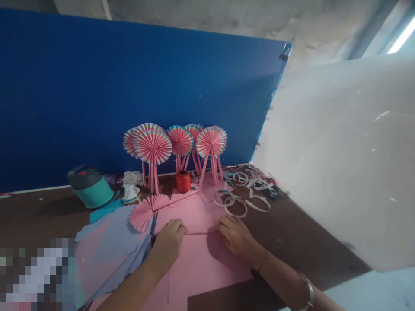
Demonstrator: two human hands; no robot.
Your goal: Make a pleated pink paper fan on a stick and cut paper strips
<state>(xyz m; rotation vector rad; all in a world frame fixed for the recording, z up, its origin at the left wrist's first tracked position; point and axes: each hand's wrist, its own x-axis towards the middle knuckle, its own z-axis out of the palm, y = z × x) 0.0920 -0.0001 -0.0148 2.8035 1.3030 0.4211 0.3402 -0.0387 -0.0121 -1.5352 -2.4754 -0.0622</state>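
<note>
Pink paper (207, 263) lies flat in front of me, with a narrow rolled or folded edge running across it between my hands. My left hand (170, 239) pinches the left end of that edge, fingers curled down. At its right end my right hand (236, 236) holds the paper in the same way, the fingertips partly hidden. Just beyond my left hand rests a half-opened pleated pink paper fan (149, 211) with a stick. More pink sheets (191, 211) lie under and behind the edge.
Several finished round paper fans (153, 147) lean against the blue board (145, 86). A red spool of thread (183, 182) stands below them. White tape rings (236, 206) lie at right. At left are a teal jug (92, 185) and lavender paper sheets (113, 242). A white wall (340, 151) bounds the right.
</note>
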